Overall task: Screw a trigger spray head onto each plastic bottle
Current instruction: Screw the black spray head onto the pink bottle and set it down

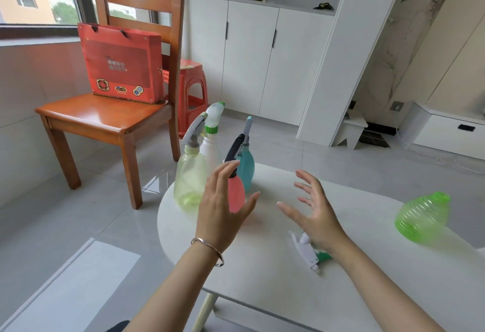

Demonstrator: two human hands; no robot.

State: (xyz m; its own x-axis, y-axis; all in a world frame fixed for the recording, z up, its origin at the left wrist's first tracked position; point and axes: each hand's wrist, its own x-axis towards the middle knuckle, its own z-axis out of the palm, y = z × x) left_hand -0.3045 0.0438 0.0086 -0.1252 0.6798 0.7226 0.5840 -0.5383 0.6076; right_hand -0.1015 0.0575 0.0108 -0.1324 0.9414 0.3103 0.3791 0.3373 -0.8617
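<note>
The green bottle (422, 216) lies on its side, without a head, near the right edge of the table (288, 287). A loose spray head (305, 251) lies under my right hand (315, 212). Four bottles with heads stand at the far left corner; the pink bottle (236, 195) is nearest to my left hand (223, 213). Both my hands are spread wide and hold nothing.
</note>
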